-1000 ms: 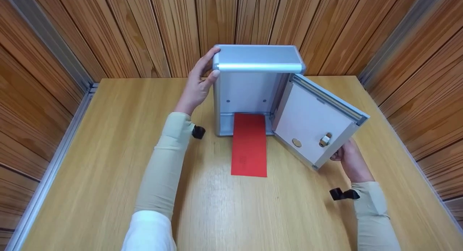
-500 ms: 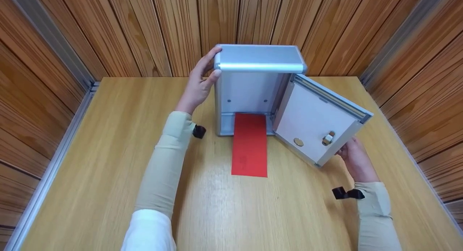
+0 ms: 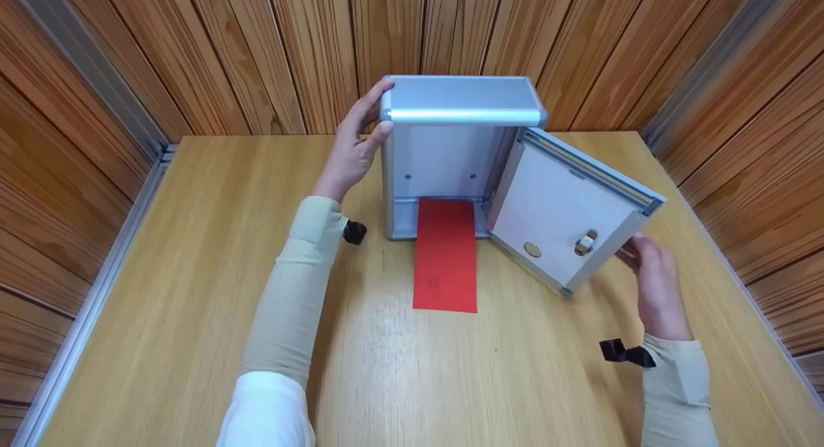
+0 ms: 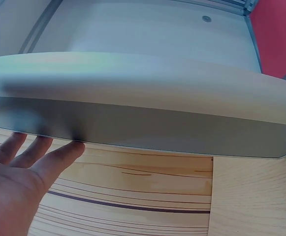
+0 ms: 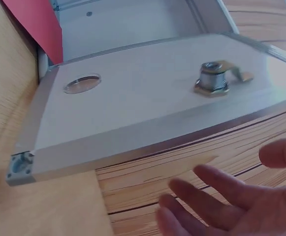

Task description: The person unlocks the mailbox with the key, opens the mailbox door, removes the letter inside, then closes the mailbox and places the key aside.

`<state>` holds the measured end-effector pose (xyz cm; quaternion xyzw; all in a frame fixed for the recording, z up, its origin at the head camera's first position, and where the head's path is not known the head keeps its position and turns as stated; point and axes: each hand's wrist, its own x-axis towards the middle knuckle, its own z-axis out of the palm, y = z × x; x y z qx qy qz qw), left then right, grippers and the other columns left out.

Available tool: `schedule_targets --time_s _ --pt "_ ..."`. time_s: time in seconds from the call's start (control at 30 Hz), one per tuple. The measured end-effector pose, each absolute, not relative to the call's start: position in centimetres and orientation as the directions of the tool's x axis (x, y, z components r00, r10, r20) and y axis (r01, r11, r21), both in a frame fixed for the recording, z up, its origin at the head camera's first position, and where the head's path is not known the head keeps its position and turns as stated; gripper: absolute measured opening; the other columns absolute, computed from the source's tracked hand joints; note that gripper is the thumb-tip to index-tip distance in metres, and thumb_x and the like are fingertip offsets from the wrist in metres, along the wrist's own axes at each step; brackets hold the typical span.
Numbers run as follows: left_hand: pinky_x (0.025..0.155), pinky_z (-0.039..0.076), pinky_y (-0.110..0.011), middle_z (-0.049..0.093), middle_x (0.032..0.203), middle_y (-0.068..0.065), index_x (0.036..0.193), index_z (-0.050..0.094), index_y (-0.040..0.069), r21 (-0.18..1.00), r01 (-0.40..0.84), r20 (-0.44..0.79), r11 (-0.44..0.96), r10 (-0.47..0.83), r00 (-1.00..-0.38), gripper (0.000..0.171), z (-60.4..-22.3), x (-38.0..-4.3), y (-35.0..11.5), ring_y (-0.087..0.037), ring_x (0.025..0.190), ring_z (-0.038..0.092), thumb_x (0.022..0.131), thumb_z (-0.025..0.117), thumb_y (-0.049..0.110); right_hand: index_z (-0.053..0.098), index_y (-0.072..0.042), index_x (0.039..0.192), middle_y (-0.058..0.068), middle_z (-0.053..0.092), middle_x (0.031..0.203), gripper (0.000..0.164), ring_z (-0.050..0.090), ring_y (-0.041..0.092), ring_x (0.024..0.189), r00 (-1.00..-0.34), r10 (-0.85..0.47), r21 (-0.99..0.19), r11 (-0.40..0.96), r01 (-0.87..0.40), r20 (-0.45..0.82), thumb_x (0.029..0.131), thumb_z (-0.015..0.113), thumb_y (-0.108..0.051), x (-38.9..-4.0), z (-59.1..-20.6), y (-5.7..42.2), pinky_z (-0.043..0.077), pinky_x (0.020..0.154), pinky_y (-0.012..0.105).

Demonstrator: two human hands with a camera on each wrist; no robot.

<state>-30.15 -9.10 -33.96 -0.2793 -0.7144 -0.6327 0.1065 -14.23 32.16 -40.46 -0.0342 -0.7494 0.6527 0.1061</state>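
A silver metal mailbox [image 3: 460, 102] stands upright at the back of the table, its door [image 3: 560, 209] swung out to the right. My left hand [image 3: 354, 147] grips the box's upper left side, thumb at the front edge and fingers toward the back; in the left wrist view the fingertips [image 4: 66, 152] lie along its far edge. A red envelope-like sheet [image 3: 445, 260] lies partly on the box floor and partly on the table. My right hand [image 3: 656, 279] is beside the door's free edge, fingers loosely extended and holding nothing; the right wrist view shows them apart from the door.
On the door's inner face are a cam lock [image 5: 214, 78] and a round window [image 5: 82, 83]. Wood-plank walls [image 3: 309, 54] enclose the table [image 3: 193, 292] at the back and sides, with metal rails along the side edges.
My right hand has let go of the door's edge and drawn back to the right. The door has swung slightly wider. My left hand keeps its place on the box.
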Motion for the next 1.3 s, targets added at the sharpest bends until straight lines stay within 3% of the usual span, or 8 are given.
schedule_targets --time_s 0.13,0.23,0.37,0.53,0.63,0.83,0.97,1.3 --pt "0.087 0.040 -0.037 0.035 0.135 0.008 0.137 0.034 0.023 0.844 0.536 0.508 0.034 0.269 -0.818 0.055 -33.9 -30.3 -9.2 -0.016 0.117 0.039 0.087 0.055 0.033 0.052 -0.006 0.122 0.008 0.048 0.124 0.036 0.039 0.023 0.115 -0.882 0.411 -0.970 0.173 -0.171 0.229 0.095 0.040 -0.027 -12.7 -38.9 31.3 0.025 0.099 0.029" --pt "0.087 0.040 -0.037 0.034 0.135 0.007 0.137 0.033 0.023 0.843 0.536 0.509 0.035 0.268 -0.818 0.055 -33.9 -30.2 -9.3 -0.016 0.117 0.039 0.087 0.055 0.032 0.055 -0.003 0.117 0.012 0.050 0.120 0.029 0.041 0.025 0.112 -0.761 0.510 -0.914 0.269 -0.303 0.402 0.094 0.042 -0.012 -11.5 -37.4 30.3 0.030 0.095 0.027" --pt "0.087 0.040 -0.037 0.035 0.135 0.007 0.137 0.034 0.022 0.840 0.542 0.515 0.036 0.261 -0.816 0.053 -33.7 -30.2 -9.4 -0.016 0.117 0.039 0.089 0.054 0.024 0.057 0.006 0.108 0.020 0.053 0.111 0.026 0.046 0.029 0.104 -0.566 0.503 -0.757 0.428 -0.494 0.654 0.088 0.041 0.001 -10.1 -35.4 28.2 0.036 0.090 0.031" --pt "0.087 0.040 -0.037 0.035 0.135 0.007 0.137 0.034 0.022 0.841 0.540 0.513 0.043 0.254 -0.820 0.052 -33.6 -30.2 -9.4 -0.016 0.116 0.039 0.089 0.054 0.020 0.060 0.013 0.091 0.025 0.058 0.097 0.024 0.052 0.033 0.094 -0.331 0.497 -0.570 0.473 -0.672 0.802 0.078 0.053 -0.005 -9.4 -34.7 25.0 0.040 0.086 0.035" --pt "0.087 0.040 -0.037 0.035 0.135 0.008 0.137 0.034 0.022 0.845 0.533 0.507 0.040 0.255 -0.823 0.052 -33.6 -30.3 -9.4 -0.016 0.117 0.039 0.089 0.054 0.022 0.061 0.013 0.085 0.026 0.060 0.091 0.028 0.055 0.034 0.089 -0.266 0.449 -0.484 0.492 -0.724 0.853 0.075 0.058 -0.013 -9.4 -35.4 23.2 0.042 0.084 0.038" --pt "0.088 0.040 -0.038 0.035 0.134 0.006 0.137 0.035 0.019 0.833 0.552 0.528 0.028 0.258 -0.809 0.051 -33.7 -30.5 -9.3 -0.017 0.117 0.040 0.089 0.054 0.018 0.064 0.009 0.088 0.026 0.060 0.092 0.028 0.056 0.035 0.088 -0.313 0.200 -0.371 0.546 -0.751 0.928 0.079 0.056 -0.016 -10.0 -37.0 20.7 0.043 0.082 0.037" --pt "0.088 0.040 -0.037 0.036 0.133 0.007 0.136 0.035 0.021 0.838 0.545 0.521 0.025 0.261 -0.813 0.053 -33.7 -30.5 -9.3 -0.016 0.117 0.040 0.088 0.055 0.025 0.063 0.008 0.096 0.024 0.060 0.098 0.030 0.055 0.035 0.091 -0.367 -0.006 -0.303 0.550 -0.778 0.930 0.083 0.053 -0.017 -11.0 -38.4 20.0 0.042 0.085 0.035" --pt "0.087 0.041 -0.036 0.037 0.133 0.007 0.137 0.035 0.023 0.851 0.525 0.504 0.012 0.268 -0.821 0.052 -33.8 -30.6 -9.0 -0.016 0.116 0.040 0.089 0.054 0.020 0.055 -0.006 0.120 0.010 0.049 0.125 0.038 0.048 0.022 0.109 -0.524 -0.384 -0.199 0.630 -0.751 0.761 0.084 0.051 -0.018 -16.1 -43.3 20.6 0.039 0.091 0.032"
